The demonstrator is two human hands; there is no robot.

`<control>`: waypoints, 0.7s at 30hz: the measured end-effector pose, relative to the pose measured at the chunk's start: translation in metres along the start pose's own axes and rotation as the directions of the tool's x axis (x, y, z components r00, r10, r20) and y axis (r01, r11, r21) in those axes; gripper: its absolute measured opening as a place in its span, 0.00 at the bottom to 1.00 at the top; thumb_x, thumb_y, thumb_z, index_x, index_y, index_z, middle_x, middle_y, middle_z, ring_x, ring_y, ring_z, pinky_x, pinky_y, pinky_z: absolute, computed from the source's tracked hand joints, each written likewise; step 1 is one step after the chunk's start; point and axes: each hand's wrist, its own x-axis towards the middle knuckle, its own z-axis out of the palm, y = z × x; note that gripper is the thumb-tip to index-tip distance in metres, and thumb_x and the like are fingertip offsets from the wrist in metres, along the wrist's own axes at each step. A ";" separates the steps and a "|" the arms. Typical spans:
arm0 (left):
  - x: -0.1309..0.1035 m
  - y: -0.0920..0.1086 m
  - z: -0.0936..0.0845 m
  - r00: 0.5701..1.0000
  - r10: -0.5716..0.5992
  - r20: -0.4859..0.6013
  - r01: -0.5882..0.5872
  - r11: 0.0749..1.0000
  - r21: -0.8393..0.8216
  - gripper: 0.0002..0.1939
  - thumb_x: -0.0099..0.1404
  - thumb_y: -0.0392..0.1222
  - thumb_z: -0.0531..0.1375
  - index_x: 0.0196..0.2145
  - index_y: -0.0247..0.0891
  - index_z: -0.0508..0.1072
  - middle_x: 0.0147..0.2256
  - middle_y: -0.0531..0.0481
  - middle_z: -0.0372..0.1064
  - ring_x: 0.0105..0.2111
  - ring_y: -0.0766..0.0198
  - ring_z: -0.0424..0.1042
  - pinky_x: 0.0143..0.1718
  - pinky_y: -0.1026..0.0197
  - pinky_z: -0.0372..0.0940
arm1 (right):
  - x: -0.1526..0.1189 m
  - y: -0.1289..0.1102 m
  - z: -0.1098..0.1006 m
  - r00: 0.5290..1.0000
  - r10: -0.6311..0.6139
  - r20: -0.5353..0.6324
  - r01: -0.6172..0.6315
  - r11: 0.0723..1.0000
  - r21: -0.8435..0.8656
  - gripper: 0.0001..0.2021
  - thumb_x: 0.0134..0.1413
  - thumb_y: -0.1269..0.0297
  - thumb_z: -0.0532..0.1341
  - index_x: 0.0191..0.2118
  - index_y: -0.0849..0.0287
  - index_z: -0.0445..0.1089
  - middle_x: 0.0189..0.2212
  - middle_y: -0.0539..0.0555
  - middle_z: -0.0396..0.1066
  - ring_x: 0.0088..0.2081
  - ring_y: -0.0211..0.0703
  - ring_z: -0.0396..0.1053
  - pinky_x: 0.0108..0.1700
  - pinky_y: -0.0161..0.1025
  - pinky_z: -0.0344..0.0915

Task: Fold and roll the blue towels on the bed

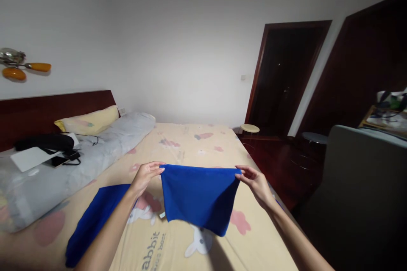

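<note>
A blue cloth [200, 197] hangs stretched between my two hands above the bed, its top edge nearly level. My left hand [146, 177] pinches its upper left corner between thumb and fingers. The upper right corner is gripped the same way by my right hand [255, 181]. A small white tag [162, 215] sticks out at the cloth's lower left side. Another blue cloth [95, 216] lies on the sheet at the left, partly hidden by my left forearm.
The bed [178, 135] has a cream sheet with rabbit and carrot prints. At left lie a grey quilt [104, 146], a yellow pillow [92, 122], a black bag [44, 142], a white flat object [33, 159] and a phone [58, 161]. Two stools, one cream-topped [249, 128], stand right of the bed.
</note>
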 end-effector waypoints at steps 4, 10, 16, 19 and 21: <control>0.000 -0.004 -0.009 1.000 0.010 -0.012 -0.009 0.993 0.118 0.30 0.45 0.57 0.70 0.40 0.31 0.76 0.35 0.42 0.76 0.37 0.55 0.75 0.42 0.56 0.68 | 0.002 0.002 0.000 0.996 -0.083 0.027 0.087 0.981 -0.173 0.27 0.39 0.45 0.69 0.42 0.60 0.77 0.42 0.60 0.76 0.43 0.54 0.73 0.48 0.47 0.70; -0.003 0.000 -0.013 0.999 0.028 -0.018 -0.024 0.973 0.227 0.23 0.45 0.53 0.70 0.35 0.34 0.78 0.33 0.43 0.77 0.38 0.53 0.76 0.42 0.56 0.69 | -0.002 -0.005 -0.002 0.959 -0.277 0.052 0.270 0.851 -0.449 0.23 0.49 0.42 0.60 0.37 0.57 0.79 0.38 0.59 0.77 0.36 0.54 0.75 0.41 0.47 0.71; -0.010 0.004 -0.020 0.997 0.076 0.025 -0.080 0.939 0.334 0.16 0.49 0.52 0.68 0.31 0.36 0.79 0.32 0.45 0.77 0.35 0.55 0.76 0.41 0.58 0.69 | -0.007 -0.016 -0.004 0.936 -0.318 0.150 0.343 0.732 -0.589 0.25 0.57 0.41 0.52 0.33 0.56 0.76 0.26 0.55 0.75 0.28 0.47 0.72 0.35 0.41 0.66; -0.012 0.002 -0.026 0.991 0.103 0.086 -0.129 0.912 0.389 0.15 0.52 0.53 0.66 0.30 0.37 0.79 0.31 0.46 0.77 0.34 0.56 0.76 0.39 0.59 0.69 | -0.009 -0.019 -0.006 0.939 -0.281 0.198 0.343 0.740 -0.579 0.26 0.57 0.40 0.51 0.32 0.57 0.74 0.21 0.54 0.72 0.24 0.44 0.70 0.33 0.40 0.65; -0.014 0.002 -0.029 0.985 0.111 0.131 -0.156 0.898 0.411 0.15 0.55 0.53 0.64 0.30 0.37 0.79 0.31 0.46 0.77 0.33 0.57 0.76 0.39 0.60 0.68 | -0.010 -0.020 -0.008 0.939 -0.267 0.214 0.343 0.746 -0.571 0.25 0.56 0.40 0.52 0.31 0.57 0.74 0.21 0.54 0.71 0.24 0.43 0.69 0.32 0.39 0.64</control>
